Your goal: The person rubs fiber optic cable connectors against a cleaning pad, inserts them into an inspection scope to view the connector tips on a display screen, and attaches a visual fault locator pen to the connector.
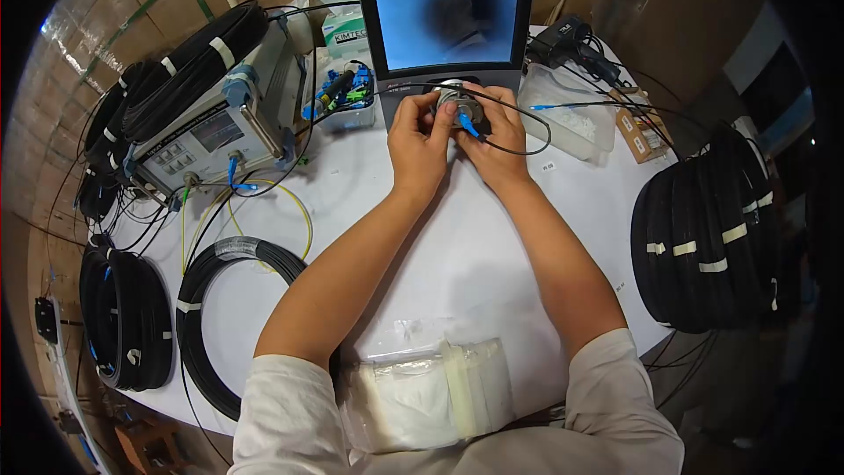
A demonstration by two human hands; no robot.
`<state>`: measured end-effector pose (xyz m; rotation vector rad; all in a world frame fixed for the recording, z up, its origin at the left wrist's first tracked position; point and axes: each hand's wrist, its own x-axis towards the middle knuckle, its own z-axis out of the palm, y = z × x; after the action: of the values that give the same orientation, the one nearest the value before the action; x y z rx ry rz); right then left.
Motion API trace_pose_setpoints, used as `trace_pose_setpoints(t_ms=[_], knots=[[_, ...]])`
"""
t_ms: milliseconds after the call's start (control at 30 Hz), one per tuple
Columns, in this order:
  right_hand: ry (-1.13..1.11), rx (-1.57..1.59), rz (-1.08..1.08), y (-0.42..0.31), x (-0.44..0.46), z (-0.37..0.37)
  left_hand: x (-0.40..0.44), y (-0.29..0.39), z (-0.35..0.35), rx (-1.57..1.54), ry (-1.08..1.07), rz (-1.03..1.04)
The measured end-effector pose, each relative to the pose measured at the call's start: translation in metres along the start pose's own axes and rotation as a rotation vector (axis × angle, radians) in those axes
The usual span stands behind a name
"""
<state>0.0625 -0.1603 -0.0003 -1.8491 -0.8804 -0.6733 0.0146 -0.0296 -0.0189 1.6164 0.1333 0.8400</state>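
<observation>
Both my hands are at the round metal port of a device whose screen (pixel 446 22) shows a blurred dark patch on light blue. My left hand (pixel 419 142) has its fingers closed round the left side of the metal port (pixel 454 105). On the right side, my right hand (pixel 498 139) is wrapped round the port and the blue connector (pixel 468 125), which points into it. A black cable runs from the connector and loops to the right. The contact of some fingertips is hidden behind the port.
A grey instrument (pixel 211 136) carries black cable coils (pixel 189 70) at the left. Beside it are a bin of connectors (pixel 347 114) and a cable ring (pixel 198 325). Rightward are a clear tray (pixel 571 114), a small box (pixel 640 127) and large coils (pixel 703 237). A wrapped packet (pixel 426 396) lies near my body.
</observation>
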Motion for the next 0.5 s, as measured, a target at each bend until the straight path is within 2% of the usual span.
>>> trace_pose_setpoints(t_ms=[167, 233, 267, 367, 500], knots=[[0.018, 0.249, 0.089, 0.009, -0.009, -0.003, 0.0, 0.011, -0.001, -0.04, -0.008, 0.016], [0.032, 0.379, 0.142, 0.02, -0.012, -0.002, 0.0, 0.014, -0.001, 0.042, -0.011, 0.09], [0.12, 0.4, 0.172, 0.023, -0.016, 0.002, 0.001, 0.015, -0.001, 0.066, -0.003, 0.137], [0.131, 0.199, 0.154, 0.031, -0.012, 0.0, 0.001, 0.019, -0.002, 0.1, 0.002, 0.164], [0.147, 0.186, 0.141, 0.029, -0.009, 0.003, 0.001, 0.018, -0.001, 0.071, 0.002, 0.148]])
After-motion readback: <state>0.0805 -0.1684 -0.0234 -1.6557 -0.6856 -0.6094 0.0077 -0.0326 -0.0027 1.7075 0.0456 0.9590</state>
